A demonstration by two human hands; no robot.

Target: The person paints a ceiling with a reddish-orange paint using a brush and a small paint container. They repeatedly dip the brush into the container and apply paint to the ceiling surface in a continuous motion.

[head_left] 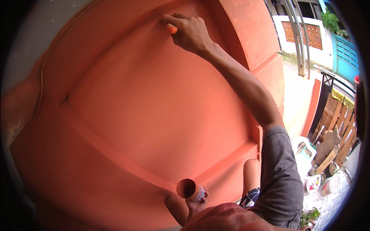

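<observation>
My right hand point(190, 32) is raised high against the orange wall point(154, 104), close to the top of a recessed panel. Its fingers are closed around a tool whose orange, paint-smeared handle end point(171, 28) sticks out by the thumb; the working end is hidden behind the hand. Low in front of me, my left hand point(198, 204) grips a cup point(199, 193). The cup's mouth is tilted into view and its inside looks dark reddish-brown. Its outer side is pale with bluish marks and orange smears.
A raised ledge point(127, 163) runs along the panel's lower edge. A thin cable point(42, 77) follows the wall at left. To the right are a white plastic chair point(301, 154), buckets point(330, 184), wooden boards point(335, 115), a plant point(309, 217) and upright poles point(298, 38).
</observation>
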